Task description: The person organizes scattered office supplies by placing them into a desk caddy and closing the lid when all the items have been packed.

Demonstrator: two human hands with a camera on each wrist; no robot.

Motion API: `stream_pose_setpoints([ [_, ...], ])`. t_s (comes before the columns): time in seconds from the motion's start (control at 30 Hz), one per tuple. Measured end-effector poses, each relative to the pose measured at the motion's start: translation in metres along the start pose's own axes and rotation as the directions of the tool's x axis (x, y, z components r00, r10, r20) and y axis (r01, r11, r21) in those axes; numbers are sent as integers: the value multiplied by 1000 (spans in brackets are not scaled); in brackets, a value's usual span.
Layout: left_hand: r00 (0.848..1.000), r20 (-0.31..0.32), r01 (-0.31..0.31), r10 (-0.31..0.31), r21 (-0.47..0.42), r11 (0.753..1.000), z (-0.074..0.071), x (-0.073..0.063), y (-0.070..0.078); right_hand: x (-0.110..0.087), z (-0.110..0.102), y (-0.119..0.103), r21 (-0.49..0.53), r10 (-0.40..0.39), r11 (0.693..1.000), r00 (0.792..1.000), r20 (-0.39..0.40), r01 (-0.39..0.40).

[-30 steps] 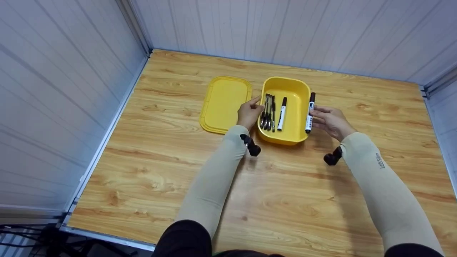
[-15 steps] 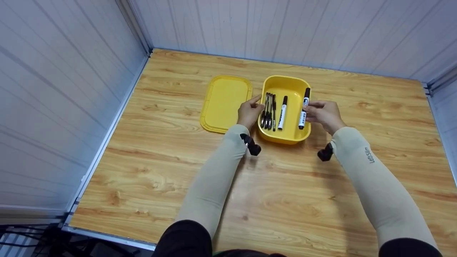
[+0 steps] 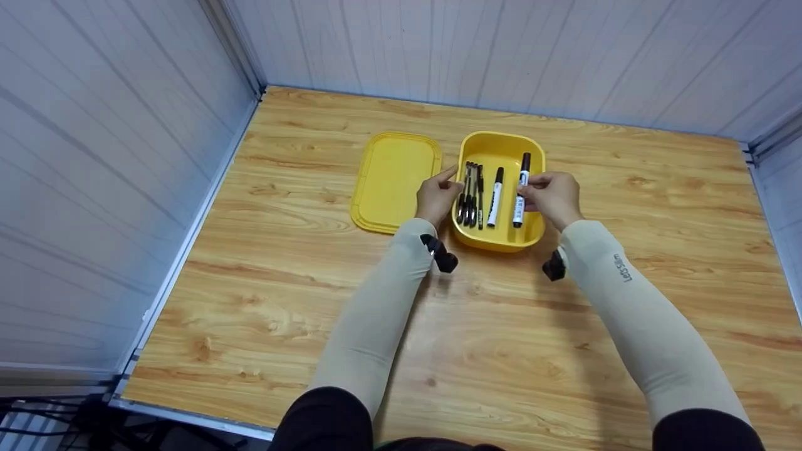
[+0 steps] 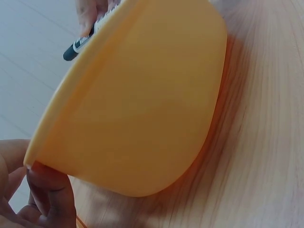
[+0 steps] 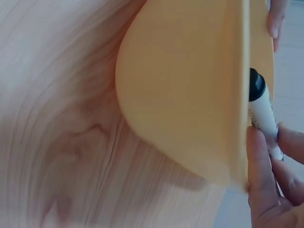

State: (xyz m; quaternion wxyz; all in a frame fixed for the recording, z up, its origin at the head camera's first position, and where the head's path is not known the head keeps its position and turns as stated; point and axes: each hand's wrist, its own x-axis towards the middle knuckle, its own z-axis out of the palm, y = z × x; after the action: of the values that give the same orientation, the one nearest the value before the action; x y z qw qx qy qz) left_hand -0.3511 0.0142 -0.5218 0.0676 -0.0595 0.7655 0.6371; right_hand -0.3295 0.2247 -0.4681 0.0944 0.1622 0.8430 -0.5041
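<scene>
A yellow plastic box [image 3: 498, 247] stands on the table with its top uncovered. My left hand [image 3: 437, 197] grips its left rim, with the thumb and fingers on either side of the edge in the left wrist view. Between the thumb and fingers of my right hand [image 3: 555, 195] is a white marker [image 3: 519, 212] with a black cap, pinched near its middle and held over the right half of the box. Inside lie several black pens [image 3: 470, 200] along the left side. A second white marker [image 3: 495, 200] lies to their right.
Flat on the table left of the box is a yellow lid [image 3: 396, 178], partly behind my left hand. Panelled walls [image 3: 401, 50] enclose the wooden table [image 3: 263, 300] at the back and both sides. Dark cables [image 3: 37, 413] show below the table's front left corner.
My right hand has carried the marker leftward, from beyond the box's right rim to over its inside. The left hand has stayed at the left rim.
</scene>
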Motion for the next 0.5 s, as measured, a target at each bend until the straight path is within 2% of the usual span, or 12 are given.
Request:
stream_pose_setpoints([
  [0.27, 1000, 2, 16, -16, -3, 1000, 2, -2, -1, 1, 20, 3, -101, -13, 995, 999, -50, 8],
  [0.5, 1000, 1, 10, -10, -16, 1000, 0, 1, 0, 8, 29, -1, -228, -32, 974, 995, -97, 9],
])
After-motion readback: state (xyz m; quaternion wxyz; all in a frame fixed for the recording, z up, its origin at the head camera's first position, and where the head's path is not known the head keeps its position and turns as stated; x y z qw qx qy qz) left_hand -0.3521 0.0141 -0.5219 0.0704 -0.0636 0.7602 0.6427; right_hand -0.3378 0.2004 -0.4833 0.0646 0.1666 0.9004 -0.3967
